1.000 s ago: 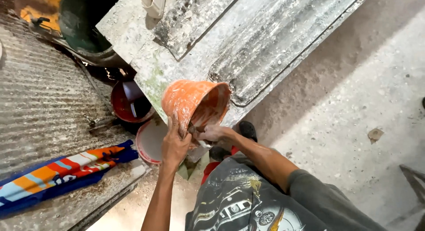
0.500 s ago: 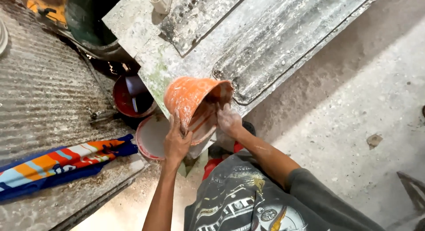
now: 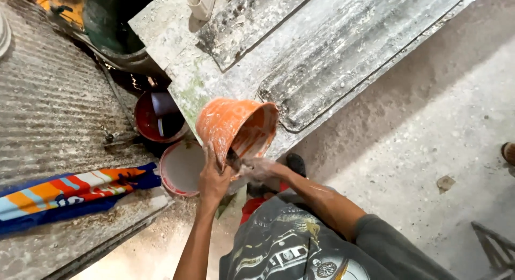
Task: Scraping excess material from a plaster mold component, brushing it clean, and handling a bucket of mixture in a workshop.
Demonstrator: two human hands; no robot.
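Two hands work at one orange bucket [image 3: 236, 127], which is tipped on its side with its mouth facing down and to the right, over the near corner of a grey, stained desk [image 3: 322, 60]. The left hand [image 3: 213, 179] is clasped around the lower rim and wall of the bucket, fingers wrapped onto its spattered outside. The right hand [image 3: 257, 167], coated in pale wet material, reaches to the bucket's mouth at its lower edge; its fingers are curled there, but whether they grip the rim or something inside cannot be told.

Just left of the bucket, on the ground below the desk's corner, stands a red bucket [image 3: 155, 116] with dark contents and a flat tool blade in it. Just beside it, nearer the person, lies a round pale lid with a red rim [image 3: 179, 167], partly behind the left hand. A dark green drum [image 3: 115, 17] stands past the desk's far left corner. A corrugated sheet [image 3: 48, 108] covers the left side, and a striped cloth in blue, orange and red [image 3: 70, 191] lies on its near edge. On the desk's far edge stands a pale cup-like thing [image 3: 201, 2]. Rough concrete floor [image 3: 429, 151] spreads to the right.
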